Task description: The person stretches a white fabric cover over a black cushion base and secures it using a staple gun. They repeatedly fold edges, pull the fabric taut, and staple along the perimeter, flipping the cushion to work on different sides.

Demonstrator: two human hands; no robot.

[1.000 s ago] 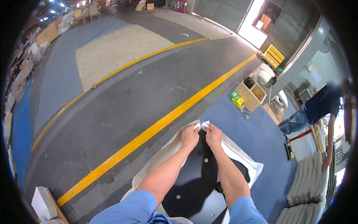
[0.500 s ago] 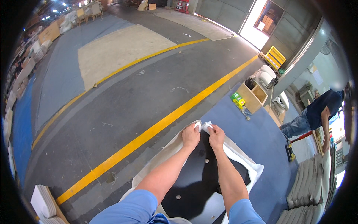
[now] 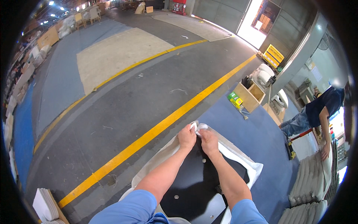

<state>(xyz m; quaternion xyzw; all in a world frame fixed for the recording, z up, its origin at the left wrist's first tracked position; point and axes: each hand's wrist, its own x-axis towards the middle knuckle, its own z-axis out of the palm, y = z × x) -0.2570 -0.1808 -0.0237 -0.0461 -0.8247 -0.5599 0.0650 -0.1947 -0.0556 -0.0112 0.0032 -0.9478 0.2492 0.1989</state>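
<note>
A glossy black panel (image 3: 182,186) with several small round pale spots lies in front of me. White padding (image 3: 238,164) and a layer of beige fabric (image 3: 158,164) stick out around its edges. At the panel's far corner my left hand (image 3: 187,137) is closed on the white padding, its fingers pinching a folded bit. Close beside it on the right, my right hand (image 3: 209,141) grips another gathered piece of the same padding. Both forearms reach over the panel and cover part of it. What lies under the fingertips is hidden.
On the blue work surface (image 3: 261,145) stand a wooden box (image 3: 249,98) and a green-and-yellow packet (image 3: 235,99). Padded grey pieces (image 3: 309,179) are stacked at right, where another person (image 3: 317,112) stands. White panels (image 3: 45,205) sit at lower left. A yellow line (image 3: 149,139) crosses the floor.
My right hand has shifted left and slightly down, closer to my left hand, with the padding still gripped. The other person's hand has moved slightly on the stack.
</note>
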